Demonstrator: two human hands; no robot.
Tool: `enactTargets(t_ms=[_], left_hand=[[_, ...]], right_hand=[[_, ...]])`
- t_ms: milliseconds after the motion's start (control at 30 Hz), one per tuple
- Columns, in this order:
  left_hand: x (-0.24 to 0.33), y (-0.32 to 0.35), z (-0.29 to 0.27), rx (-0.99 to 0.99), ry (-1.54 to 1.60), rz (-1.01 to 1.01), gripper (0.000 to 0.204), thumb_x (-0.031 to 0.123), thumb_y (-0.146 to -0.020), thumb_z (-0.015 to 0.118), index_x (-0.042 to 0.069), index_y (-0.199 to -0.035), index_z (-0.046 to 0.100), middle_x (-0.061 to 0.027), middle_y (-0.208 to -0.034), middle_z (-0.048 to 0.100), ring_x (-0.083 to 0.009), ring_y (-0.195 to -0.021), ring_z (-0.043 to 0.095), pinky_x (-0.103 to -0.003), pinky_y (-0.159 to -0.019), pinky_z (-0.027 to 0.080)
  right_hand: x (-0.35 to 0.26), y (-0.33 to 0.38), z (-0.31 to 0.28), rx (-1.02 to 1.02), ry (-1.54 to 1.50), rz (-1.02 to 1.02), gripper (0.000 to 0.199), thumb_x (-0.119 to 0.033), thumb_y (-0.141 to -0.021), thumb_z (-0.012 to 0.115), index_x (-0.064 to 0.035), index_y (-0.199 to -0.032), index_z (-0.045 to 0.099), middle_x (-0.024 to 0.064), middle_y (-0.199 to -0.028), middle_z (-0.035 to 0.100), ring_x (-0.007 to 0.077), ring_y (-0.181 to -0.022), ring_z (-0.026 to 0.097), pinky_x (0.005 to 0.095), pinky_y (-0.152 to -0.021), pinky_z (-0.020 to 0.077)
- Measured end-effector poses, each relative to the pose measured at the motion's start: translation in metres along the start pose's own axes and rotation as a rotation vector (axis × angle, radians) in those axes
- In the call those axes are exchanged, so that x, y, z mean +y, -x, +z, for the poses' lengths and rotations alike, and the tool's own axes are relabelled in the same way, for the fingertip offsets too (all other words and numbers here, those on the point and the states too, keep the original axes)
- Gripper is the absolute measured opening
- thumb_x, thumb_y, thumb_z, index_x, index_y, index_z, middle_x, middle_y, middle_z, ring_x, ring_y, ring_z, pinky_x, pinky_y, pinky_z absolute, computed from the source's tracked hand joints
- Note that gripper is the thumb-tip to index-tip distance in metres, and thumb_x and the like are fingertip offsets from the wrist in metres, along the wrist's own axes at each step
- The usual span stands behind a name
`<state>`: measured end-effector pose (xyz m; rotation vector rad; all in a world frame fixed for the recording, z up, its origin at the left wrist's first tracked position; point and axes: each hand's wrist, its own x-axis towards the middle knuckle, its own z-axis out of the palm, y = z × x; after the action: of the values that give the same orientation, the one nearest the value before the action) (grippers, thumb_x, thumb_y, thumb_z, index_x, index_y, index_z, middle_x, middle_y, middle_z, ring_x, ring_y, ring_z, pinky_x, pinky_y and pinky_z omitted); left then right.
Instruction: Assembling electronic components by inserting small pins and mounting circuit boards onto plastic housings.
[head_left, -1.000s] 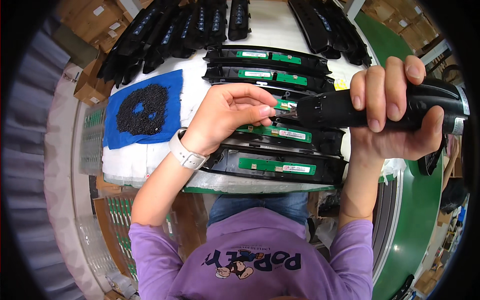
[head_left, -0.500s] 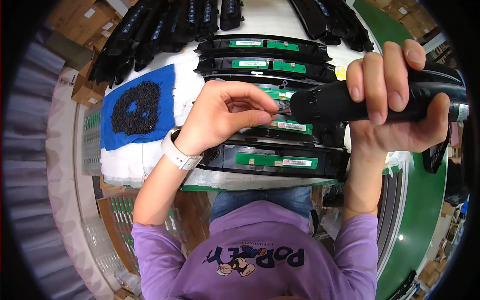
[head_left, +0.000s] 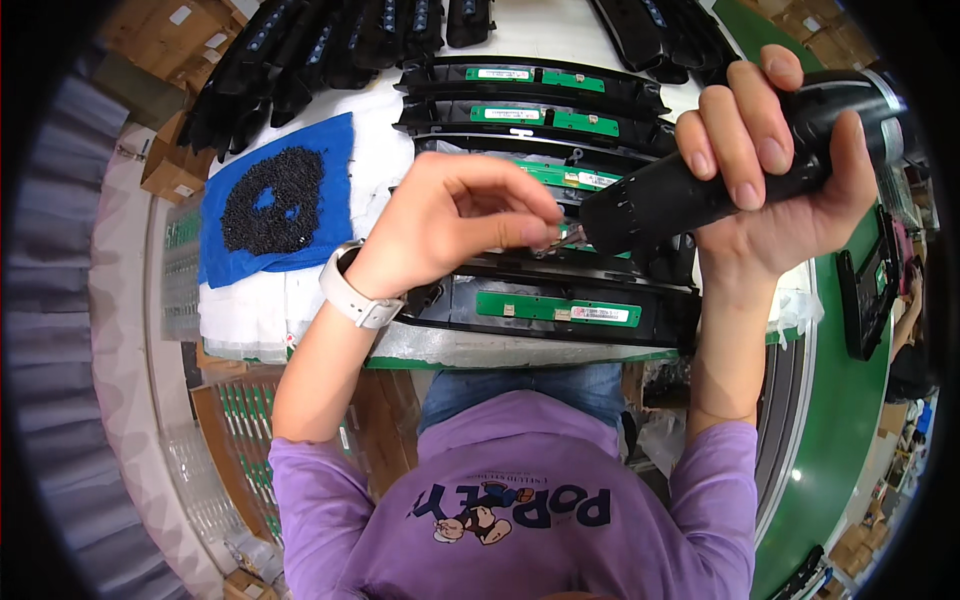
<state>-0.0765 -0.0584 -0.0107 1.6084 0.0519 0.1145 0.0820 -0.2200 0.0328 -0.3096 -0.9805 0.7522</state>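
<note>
Screwdriver (head_left: 808, 150) across right grip (head_left: 775, 235)

On the worktable (head_left: 250, 318), a column of housings (head_left: 450, 300) bears circuit boards (head_left: 558, 308). At its nine o'clock lies a cloth (head_left: 338, 142) (a heap of screws (head_left: 280, 185) upon it). Further housings crowd eleven and one o'clock. The power screwdriver (head_left: 658, 197), in the right hand (head_left: 775, 225), spans the two o'clock side.

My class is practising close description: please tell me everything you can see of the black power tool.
The power tool has a thick, rounded black body, apparently plastic, with small pale marks around its front collar, a thin metal bit and a pale label near the rear. It slants above the black panels, bit lower left. The right hand grips it; the left hand has fingertips beside the bit, contact unclear.
</note>
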Motion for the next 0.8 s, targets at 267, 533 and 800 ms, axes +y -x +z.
enactTargets(t_ms=[267,533,800], left_hand=[[-0.001,0.001,-0.009,0.203,0.011,-0.02,0.008,0.003,-0.082,0.065,-0.002,-0.088,0.064,-0.005,-0.078,0.064,-0.0077,-0.068,0.059,-0.02,-0.062,0.048],[-0.001,0.001,-0.004,0.215,0.005,-0.02,0.01,0.009,-0.085,0.063,0.0,-0.09,0.063,-0.0041,-0.075,0.063,-0.0086,-0.066,0.06,-0.02,-0.061,0.046],[-0.004,0.003,-0.005,0.187,0.03,-0.006,0.011,0.005,-0.085,0.062,-0.002,-0.094,0.061,-0.0047,-0.08,0.063,-0.0098,-0.074,0.061,-0.021,-0.068,0.048]], right_hand=[[-0.03,0.005,0.001,-0.074,0.414,0.166,0.045,-0.039,-0.084,0.054,-0.0021,-0.107,0.042,-0.0013,-0.065,0.045,0.0079,-0.045,0.043,0.0246,-0.053,0.0377],[-0.026,0.011,-0.003,-0.029,0.512,0.176,0.044,-0.038,-0.084,0.051,-0.001,-0.106,0.042,-0.0005,-0.064,0.044,0.0074,-0.043,0.041,0.0239,-0.049,0.0369],[-0.008,0.014,0.002,-0.025,0.53,0.224,0.037,-0.032,-0.078,0.06,-0.0019,-0.092,0.043,0.0024,-0.059,0.045,0.0095,-0.04,0.04,0.0228,-0.041,0.0333]])
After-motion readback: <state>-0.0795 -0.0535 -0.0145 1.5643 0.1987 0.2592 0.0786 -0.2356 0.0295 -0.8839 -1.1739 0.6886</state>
